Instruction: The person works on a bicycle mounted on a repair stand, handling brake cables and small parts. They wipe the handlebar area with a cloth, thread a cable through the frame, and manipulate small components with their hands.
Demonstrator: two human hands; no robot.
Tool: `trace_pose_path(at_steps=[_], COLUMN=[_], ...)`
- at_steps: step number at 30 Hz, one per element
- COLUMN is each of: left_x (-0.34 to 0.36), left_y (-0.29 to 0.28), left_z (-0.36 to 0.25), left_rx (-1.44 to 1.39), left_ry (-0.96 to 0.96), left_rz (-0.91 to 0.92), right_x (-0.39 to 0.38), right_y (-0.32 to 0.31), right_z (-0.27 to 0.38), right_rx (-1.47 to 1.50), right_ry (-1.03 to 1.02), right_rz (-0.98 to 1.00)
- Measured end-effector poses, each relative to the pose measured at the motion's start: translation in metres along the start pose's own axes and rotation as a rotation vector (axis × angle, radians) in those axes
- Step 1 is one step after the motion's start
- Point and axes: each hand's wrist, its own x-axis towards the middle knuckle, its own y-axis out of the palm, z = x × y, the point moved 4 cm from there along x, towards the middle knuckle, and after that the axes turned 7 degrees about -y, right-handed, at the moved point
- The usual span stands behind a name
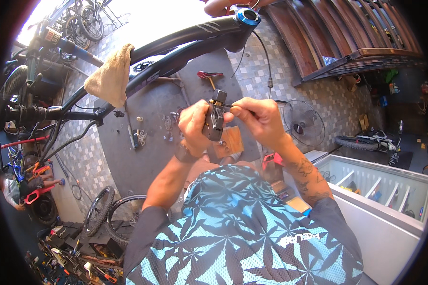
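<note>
While clamped in left-hand grip (193,124), black brake lever (214,121) upright, right-hand grip (257,118) pinching its top fitting.

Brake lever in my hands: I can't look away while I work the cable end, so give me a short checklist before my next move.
1. Left hand wrapped firmly around the black brake lever: ok.
2. Right hand pinching the thin cable at the lever's top: ok.
3. Cable end seated inside the lever: cannot tell, fingers hide it.
4. Bike frame overhead clear of both hands: ok.
5. Rag draped on the frame, away from the lever: ok.
</note>
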Motion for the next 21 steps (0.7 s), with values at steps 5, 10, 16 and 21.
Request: trace_pose_path(at_steps=[5,10,16,21], left_x=[0.028,0.009,-0.059,-0.120], left_y=[-0.024,-0.024,0.008,0.045], left_z=[0.022,0.032,0.073,0.058], left_rx=[0.124,0.119,0.033,-0.135], left_ry=[-0.030,-0.225,-0.634,-0.810], left_rz=[-0.091,0.023,0.252,0.292], right_x=[0.001,-0.003,-0.015,-0.029], right_y=[-0.029,-0.035,-0.038,-0.020], right_z=[-0.003,-0.003,-0.004,-0.004], right_rx=[0.230,0.190,-0.097,-0.291], right_ry=[0.038,0.068,-0.052,-0.332], right_rz=[-0.005,0.032,-0.026,-0.035])
